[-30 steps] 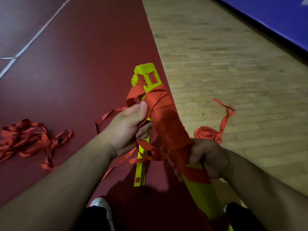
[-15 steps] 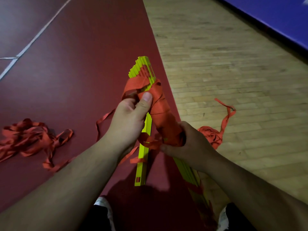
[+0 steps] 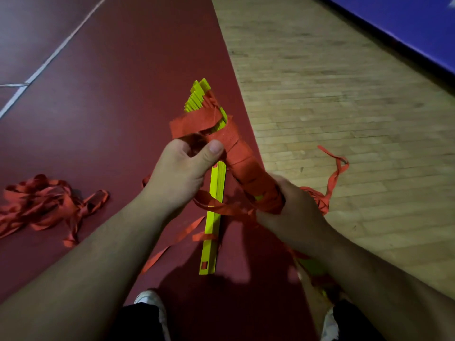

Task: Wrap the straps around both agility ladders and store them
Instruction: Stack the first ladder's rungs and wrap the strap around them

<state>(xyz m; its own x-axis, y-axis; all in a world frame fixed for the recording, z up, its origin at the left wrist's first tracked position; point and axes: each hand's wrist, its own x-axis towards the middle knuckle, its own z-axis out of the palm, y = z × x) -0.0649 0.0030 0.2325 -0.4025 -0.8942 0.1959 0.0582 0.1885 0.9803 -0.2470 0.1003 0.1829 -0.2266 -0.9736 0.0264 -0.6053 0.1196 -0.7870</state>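
I hold up a bundle of yellow ladder rungs (image 3: 197, 96), wound along its middle with red strap (image 3: 240, 153). My right hand (image 3: 293, 210) grips the wrapped bundle low down. My left hand (image 3: 183, 168) pinches a loop of the strap beside the bundle's upper part. Below, on the red floor, lies a second stack of yellow rungs (image 3: 213, 225) with loose strap ends across it. A coil of strap (image 3: 317, 200) with a free tail rests on the wood floor behind my right hand.
A tangled pile of red strap (image 3: 41, 205) lies on the red floor to the left. My two shoes (image 3: 150, 299) show at the bottom edge. A white line (image 3: 56, 52) crosses the far left floor, and a blue mat (image 3: 406, 25) borders the wood at upper right.
The bundle has turned, so its fanned rung ends now show at the top. My left hand carried the strap loop up around the top, and my right hand slid along the wrapped part.
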